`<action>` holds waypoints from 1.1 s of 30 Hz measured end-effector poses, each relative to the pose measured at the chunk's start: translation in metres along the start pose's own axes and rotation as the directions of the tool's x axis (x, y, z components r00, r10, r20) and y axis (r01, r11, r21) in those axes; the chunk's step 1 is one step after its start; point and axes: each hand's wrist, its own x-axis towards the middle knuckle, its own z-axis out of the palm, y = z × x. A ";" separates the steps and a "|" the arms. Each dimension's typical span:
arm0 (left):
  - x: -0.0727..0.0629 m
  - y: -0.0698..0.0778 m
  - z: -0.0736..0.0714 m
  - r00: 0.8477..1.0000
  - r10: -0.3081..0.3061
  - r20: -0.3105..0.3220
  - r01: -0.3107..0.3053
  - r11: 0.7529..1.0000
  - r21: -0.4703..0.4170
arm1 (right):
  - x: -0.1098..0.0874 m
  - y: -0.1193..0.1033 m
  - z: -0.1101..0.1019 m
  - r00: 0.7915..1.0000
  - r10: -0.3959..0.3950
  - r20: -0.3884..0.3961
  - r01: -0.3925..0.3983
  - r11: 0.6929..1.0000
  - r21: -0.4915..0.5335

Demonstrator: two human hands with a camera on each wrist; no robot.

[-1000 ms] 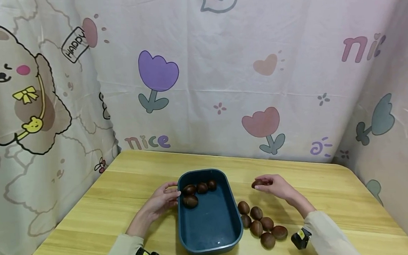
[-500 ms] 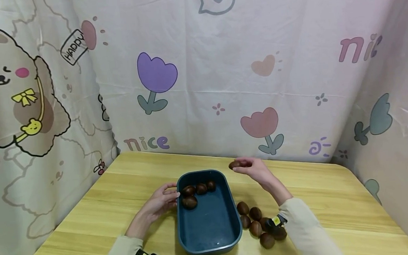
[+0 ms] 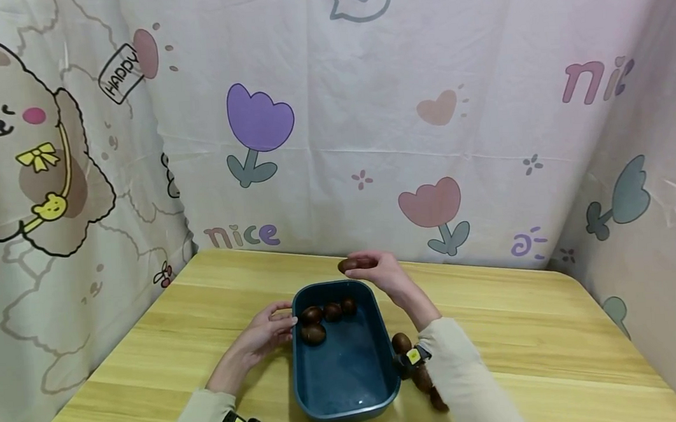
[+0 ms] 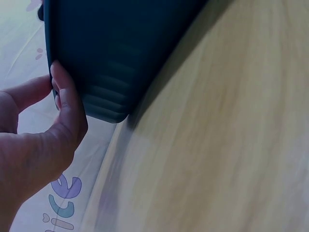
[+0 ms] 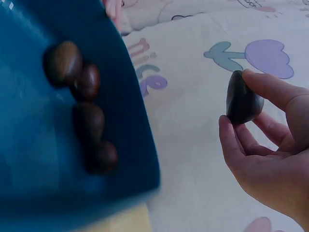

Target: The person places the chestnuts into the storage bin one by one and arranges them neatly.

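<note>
In the head view, a dark blue rectangular plastic bin [image 3: 346, 376] stands on the table. Several glossy brown chestnuts [image 3: 313, 334] lie inside it, toward its far left corner. My left hand [image 3: 266, 332] is at the bin's left side; the left wrist view shows its thumb and a finger pinching the rim. Over the bin's far end, my right hand [image 3: 378, 274] pinches one chestnut [image 5: 241, 99] between thumb and fingertips. More chestnuts [image 3: 401, 343] lie on the table beside the bin's right wall, partly hidden by the right forearm and wrist camera.
The light wood table [image 3: 522, 329] ends at a printed cloth backdrop [image 3: 334, 141], and more cloth hangs at both sides. A black wrist camera [image 3: 412, 356] on the right sleeve sits above the loose chestnuts, close to the bin's right rim.
My right hand has moved left and away from me with the chestnut, from right of the bin to its far end. The left hand stays at the bin's rim.
</note>
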 end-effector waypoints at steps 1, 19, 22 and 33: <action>0.000 0.000 0.000 1.000 0.000 0.000 0.000 1.000 0.001 | 0.001 0.000 0.005 1.000 -0.002 -0.003 0.002 1.000 0.006; 0.001 0.000 0.001 1.000 0.000 -0.013 0.000 1.000 -0.010 | 0.006 0.046 0.047 0.999 0.048 0.007 -0.047 0.992 -0.117; 0.002 -0.001 0.001 1.000 -0.001 -0.016 0.001 1.000 -0.013 | 0.005 0.049 0.048 0.998 0.068 0.017 -0.065 0.988 -0.139; 0.001 -0.001 0.000 1.000 0.002 -0.005 -0.002 1.000 -0.003 | 0.001 0.052 0.048 0.990 0.063 0.126 -0.024 0.959 -0.283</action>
